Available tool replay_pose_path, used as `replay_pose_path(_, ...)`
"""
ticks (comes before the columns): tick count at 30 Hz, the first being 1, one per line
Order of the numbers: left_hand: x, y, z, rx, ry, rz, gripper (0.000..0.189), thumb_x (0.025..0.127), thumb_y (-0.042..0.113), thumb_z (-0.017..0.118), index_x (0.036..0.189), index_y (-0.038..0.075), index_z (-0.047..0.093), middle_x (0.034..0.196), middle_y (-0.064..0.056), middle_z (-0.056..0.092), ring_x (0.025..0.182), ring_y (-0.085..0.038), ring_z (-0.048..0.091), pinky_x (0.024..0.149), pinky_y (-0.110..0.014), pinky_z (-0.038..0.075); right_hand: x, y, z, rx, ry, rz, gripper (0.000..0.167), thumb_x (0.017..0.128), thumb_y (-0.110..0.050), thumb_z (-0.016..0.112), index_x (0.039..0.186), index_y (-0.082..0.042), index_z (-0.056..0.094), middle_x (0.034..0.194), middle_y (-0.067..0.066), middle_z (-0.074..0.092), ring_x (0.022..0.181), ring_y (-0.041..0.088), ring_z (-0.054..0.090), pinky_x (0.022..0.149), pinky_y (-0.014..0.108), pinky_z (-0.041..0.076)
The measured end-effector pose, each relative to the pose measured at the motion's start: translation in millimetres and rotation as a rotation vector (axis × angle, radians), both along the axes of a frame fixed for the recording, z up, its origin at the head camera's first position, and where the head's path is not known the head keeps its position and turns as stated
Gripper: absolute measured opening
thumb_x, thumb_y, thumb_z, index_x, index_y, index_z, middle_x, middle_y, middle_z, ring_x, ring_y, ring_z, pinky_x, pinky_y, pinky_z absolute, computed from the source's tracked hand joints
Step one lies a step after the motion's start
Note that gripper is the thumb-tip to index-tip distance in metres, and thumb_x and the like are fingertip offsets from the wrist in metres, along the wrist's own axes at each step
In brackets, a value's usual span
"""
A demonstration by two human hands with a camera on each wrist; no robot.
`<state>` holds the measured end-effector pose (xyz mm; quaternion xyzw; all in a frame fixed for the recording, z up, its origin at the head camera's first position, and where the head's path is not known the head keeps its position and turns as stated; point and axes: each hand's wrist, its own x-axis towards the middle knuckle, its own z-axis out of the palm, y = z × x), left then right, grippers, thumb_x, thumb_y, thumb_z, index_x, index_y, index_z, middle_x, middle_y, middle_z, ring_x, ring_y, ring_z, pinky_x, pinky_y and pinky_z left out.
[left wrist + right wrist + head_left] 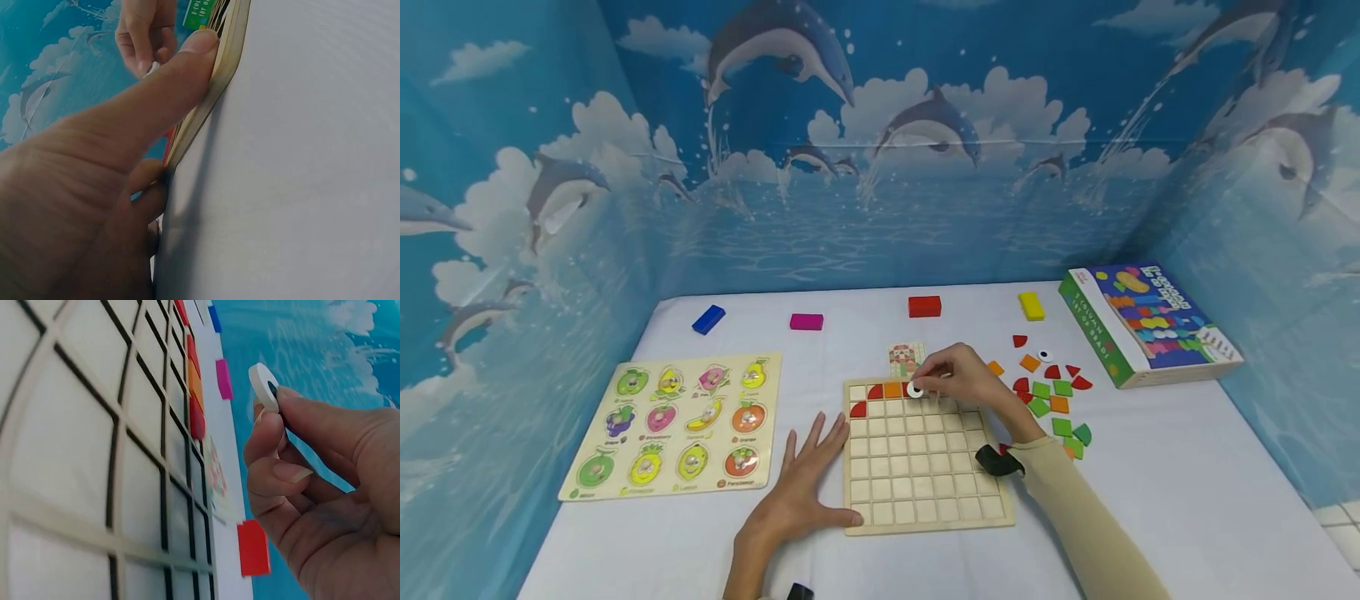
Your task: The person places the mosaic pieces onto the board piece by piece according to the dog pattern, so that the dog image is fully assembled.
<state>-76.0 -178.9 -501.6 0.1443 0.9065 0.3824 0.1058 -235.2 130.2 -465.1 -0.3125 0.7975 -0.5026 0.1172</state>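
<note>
My right hand (964, 377) pinches a white disc with a black dot, like an eye piece (262, 387), between thumb and fingers over the top row of a wooden grid board (925, 528). In the head view, that row holds an orange square (892, 390) between red pieces, with a red quarter-round piece (858, 409) one row lower at the left. My left hand (803, 482) lies along the board's left side, fingers spread, its thumb (181, 69) touching the near left corner. A small picture card (906, 358) lies just behind the board.
Loose red, orange and green pieces (1062, 427) lie scattered right of the board, with another eye disc (1045, 356). A fruit picture board (677, 425) is at the left. Blue, magenta, red (924, 307) and yellow blocks line the back; a game box (1150, 325) stands back right.
</note>
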Motion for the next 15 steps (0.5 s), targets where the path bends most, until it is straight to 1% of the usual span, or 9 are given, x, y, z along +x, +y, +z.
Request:
replay_pose_path(4,-0.9,-0.6,0.2,-0.015,0.009,-0.015,0.132,0.069,0.041,0.102,0.173,0.018,0.024,0.18,0.008,0.018,0.169,-0.025,-0.001,0.133,-0.056,-0.014,3.1,-13.0,-2.7,0.017,0.019,0.02,0.008,0.098,0.0,0.077,0.102,0.003,0.083,0.092,0.013,0.081,0.072,0.036,0.075,0.068,0.025,0.062)
replay_pose_path(7,-0.9,-1.1,-0.5,-0.027,0.01,-0.017,0.132,0.07,0.041,0.102,0.173,0.018,0.023,0.18,0.007,0.017,0.169,-0.025,-0.001,0.133,-0.056,-0.014,4.9,-22.9,-3.6,0.03,0.021,0.043,0.009,0.099,0.0,0.076,0.104,0.003,0.083,0.092,0.013,0.081,0.073,0.034,0.076,0.069,0.025,0.063)
replay_pose_path(9,-0.7,-1.3,-0.8,-0.028,0.01,-0.015,0.132,0.07,0.042,0.102,0.173,0.017,0.024,0.18,0.007,0.017,0.168,-0.024,-0.001,0.133,-0.056,-0.014,5.8,-29.4,-3.8,0.042,0.039,0.052,0.009,0.098,0.0,0.076,0.104,0.002,0.083,0.092,0.011,0.08,0.073,0.033,0.076,0.07,0.026,0.064)
replay_pose_path(13,-0.8,-1.7,-0.9,-0.034,0.002,-0.015,0.131,0.07,0.043,0.101,0.173,0.018,0.024,0.18,0.008,0.017,0.168,-0.022,-0.002,0.134,-0.055,-0.013,7.4,-41.5,-4.2,0.062,0.058,0.053,0.008,0.097,0.001,0.077,0.103,0.001,0.083,0.088,0.009,0.079,0.071,0.03,0.075,0.066,0.026,0.063)
replay_pose_path(15,-0.6,-1.9,-0.2,-0.033,0.001,-0.016,0.13,0.071,0.043,0.101,0.173,0.018,0.025,0.18,0.009,0.018,0.168,-0.022,-0.002,0.134,-0.055,-0.013,8.0,-47.8,-5.6,0.067,0.037,0.051,0.007,0.097,0.001,0.077,0.101,0.001,0.083,0.087,0.009,0.079,0.069,0.028,0.074,0.063,0.026,0.062)
